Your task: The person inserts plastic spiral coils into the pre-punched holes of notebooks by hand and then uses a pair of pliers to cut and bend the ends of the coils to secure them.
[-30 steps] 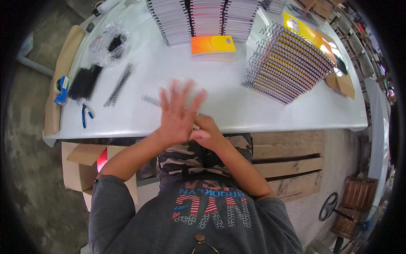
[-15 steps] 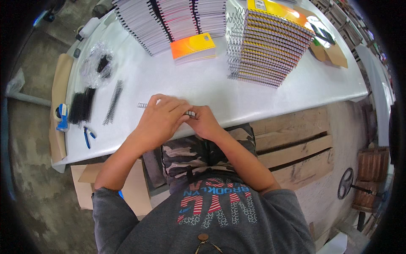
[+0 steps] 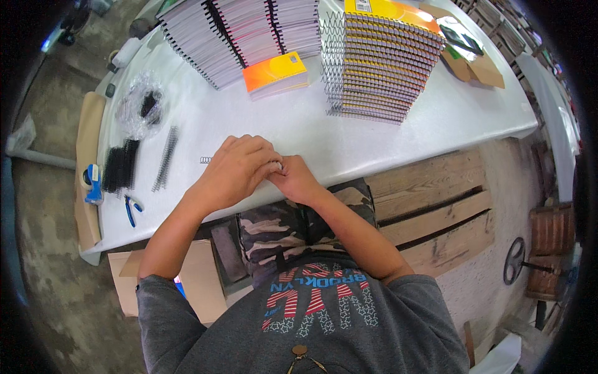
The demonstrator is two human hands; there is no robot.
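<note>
Both my hands meet over the table's near edge. My left hand is closed, palm down, around a dark spiral binding coil, whose loose end sticks out past its left side. My right hand is closed too, thumb and fingers pinching at the coil's other end against the left fingertips. Only a small pale, ridged bit shows between the hands; whatever else they hold is hidden under the fingers. Left of them lies a single black coil, beside a bunch of black coils. Blue-handled pliers lie nearer the edge.
A small orange-covered pad stack lies ahead. Behind it rise tall stacks of bound books; to the right stands a pile of yellow-covered spiral notebooks. Crumpled clear plastic, a blue tape dispenser and a cardboard box are leftward.
The view has shifted slightly. My hands stay together at the same spot; the right fingers have closed further over the ridged piece, so less of it shows.
</note>
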